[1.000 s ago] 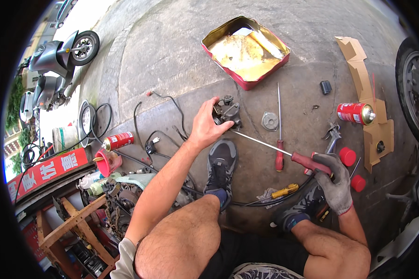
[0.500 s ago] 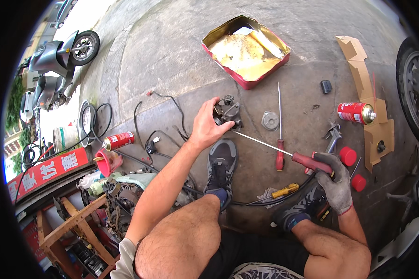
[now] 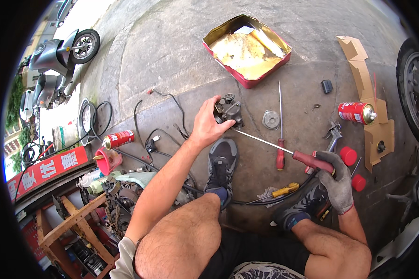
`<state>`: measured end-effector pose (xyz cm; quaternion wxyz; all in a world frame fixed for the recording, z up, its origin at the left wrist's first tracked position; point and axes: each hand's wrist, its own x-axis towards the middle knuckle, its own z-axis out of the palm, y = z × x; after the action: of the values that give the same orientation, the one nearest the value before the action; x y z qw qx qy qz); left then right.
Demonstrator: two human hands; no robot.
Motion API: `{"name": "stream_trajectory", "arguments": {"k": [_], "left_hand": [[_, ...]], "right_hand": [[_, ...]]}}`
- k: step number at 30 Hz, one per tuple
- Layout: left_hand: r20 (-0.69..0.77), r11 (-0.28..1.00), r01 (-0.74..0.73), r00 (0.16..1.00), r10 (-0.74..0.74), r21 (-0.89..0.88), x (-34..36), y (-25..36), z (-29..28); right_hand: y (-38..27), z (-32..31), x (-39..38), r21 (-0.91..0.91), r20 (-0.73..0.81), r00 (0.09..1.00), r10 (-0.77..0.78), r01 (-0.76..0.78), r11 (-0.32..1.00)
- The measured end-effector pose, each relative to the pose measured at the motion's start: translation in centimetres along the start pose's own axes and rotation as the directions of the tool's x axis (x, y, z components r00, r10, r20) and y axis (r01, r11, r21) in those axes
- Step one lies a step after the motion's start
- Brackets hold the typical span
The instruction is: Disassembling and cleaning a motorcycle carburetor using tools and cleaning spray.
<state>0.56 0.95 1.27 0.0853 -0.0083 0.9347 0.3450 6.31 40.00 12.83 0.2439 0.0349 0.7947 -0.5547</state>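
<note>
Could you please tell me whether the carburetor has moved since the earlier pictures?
No, not visibly: the carburetor keeps its place left of the round metal cover.

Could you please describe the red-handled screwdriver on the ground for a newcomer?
From the open red tin, look down to the round metal cover. Just right of it lies the red-handled screwdriver; unlike the slanted screwdriver in the right hand, no hand touches it.

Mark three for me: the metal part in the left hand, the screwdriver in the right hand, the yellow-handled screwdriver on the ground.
Metal part [image 3: 230,111]: head view, dark body.
Held screwdriver [image 3: 308,160]: head view, red handle.
Yellow-handled screwdriver [image 3: 285,189]: head view, handle.
</note>
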Motion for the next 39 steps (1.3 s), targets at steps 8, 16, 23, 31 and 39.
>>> {"name": "stream_trajectory", "arguments": {"k": [8,16,23,31,39], "left_hand": [[-0.014,1.0,-0.015,1.0,0.015,-0.008,0.1,-0.1,0.2],[-0.018,1.0,-0.015,1.0,0.015,-0.009,0.1,-0.1,0.2],[-0.023,1.0,-0.031,0.999,0.031,-0.002,0.1,0.3,0.4],[-0.038,1.0,-0.022,0.999,0.022,0.003,-0.2,0.6,0.0],[-0.021,1.0,-0.017,1.0,0.017,-0.001,-0.1,0.7,0.5]], "right_hand": [[-0.3,-0.2,-0.1,0.272,0.075,0.988,0.131,-0.147,0.951],[-0.5,0.3,0.1,0.276,0.036,0.994,0.103,-0.109,0.955],[0.7,0.3,0.0,-0.012,-0.059,0.998,0.008,-0.009,1.0],[0.5,0.2,0.3,-0.056,-0.026,0.999,-0.037,0.036,0.998],[2.4,-0.6,-0.1,0.087,0.064,0.998,0.022,-0.027,0.996]]}}
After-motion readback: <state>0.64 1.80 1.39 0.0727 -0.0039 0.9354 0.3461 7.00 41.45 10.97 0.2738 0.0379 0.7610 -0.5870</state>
